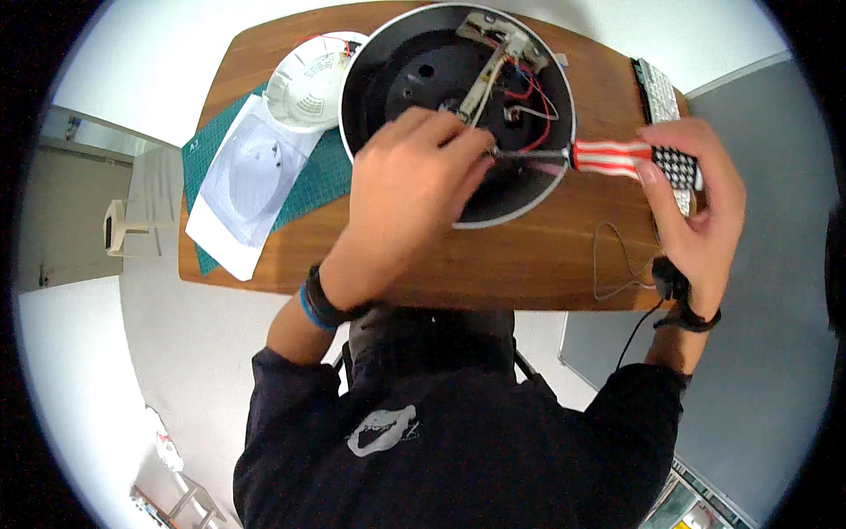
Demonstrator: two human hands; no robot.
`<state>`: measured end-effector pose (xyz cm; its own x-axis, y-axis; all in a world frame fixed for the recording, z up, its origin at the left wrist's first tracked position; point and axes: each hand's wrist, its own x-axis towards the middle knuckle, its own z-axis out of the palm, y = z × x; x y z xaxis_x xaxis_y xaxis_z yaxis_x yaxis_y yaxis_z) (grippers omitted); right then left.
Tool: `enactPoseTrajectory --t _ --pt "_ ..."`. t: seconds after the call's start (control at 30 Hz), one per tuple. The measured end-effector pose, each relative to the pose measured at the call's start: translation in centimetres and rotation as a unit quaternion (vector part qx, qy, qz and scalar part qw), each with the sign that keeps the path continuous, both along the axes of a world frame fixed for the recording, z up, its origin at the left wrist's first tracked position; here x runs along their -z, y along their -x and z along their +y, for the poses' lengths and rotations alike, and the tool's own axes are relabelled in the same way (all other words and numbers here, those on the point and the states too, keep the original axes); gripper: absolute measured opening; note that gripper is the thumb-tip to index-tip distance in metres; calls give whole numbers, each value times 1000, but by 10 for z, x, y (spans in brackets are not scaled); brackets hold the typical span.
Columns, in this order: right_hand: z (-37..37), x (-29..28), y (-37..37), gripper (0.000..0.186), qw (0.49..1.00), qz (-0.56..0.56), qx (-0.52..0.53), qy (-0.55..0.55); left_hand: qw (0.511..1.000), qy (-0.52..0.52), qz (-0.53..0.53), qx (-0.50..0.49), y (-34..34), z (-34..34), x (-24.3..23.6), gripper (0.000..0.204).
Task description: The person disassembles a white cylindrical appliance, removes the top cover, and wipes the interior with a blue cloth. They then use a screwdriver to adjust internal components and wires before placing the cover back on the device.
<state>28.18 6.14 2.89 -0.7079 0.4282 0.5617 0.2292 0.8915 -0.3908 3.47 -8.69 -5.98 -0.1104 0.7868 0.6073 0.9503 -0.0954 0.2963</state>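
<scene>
A wide round black appliance housing [397,63] with a pale rim lies open side up on the table. Inside it are a pale strip-shaped bracket [480,93] and loose red wires [544,132]. My right hand [712,189] is closed around the handle of a screwdriver [612,157], striped red and white with a starred black end. Its thin shaft points left, across the housing's rim. At the tip, my left hand [401,181] reaches over the housing with its fingers pinched together. Whatever those fingers hold is hidden.
At the left, a white round vented cover [304,88] overlaps a green cutting mat [328,183]. White paper bearing a clear plastic bag [247,172] with small dark parts also rests there. A white keyboard [661,93] borders the right edge, and a thin cable [597,256] loops on the wooden table [520,264].
</scene>
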Motion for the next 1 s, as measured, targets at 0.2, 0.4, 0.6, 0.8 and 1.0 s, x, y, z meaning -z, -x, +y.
enactPoseTrajectory --t 0.2,0.4,0.6,0.8,1.0 --pt "10 -2 1 22 999 17 33 8 999 15 -27 22 -5 5 -1 27" --pt "30 -42 32 33 986 -145 -18 83 992 107 -68 15 -1 6 -21 26" --pt "27 -78 37 34 914 -305 17 268 981 153 -118 16 10 18 -39 20" --pt "1 -88 48 32 857 -400 43 324 982 142 -123 22 14 25 -37 20" --pt "24 -80 50 31 889 -375 71 254 983 146 -107 18 13 50 -41 19"
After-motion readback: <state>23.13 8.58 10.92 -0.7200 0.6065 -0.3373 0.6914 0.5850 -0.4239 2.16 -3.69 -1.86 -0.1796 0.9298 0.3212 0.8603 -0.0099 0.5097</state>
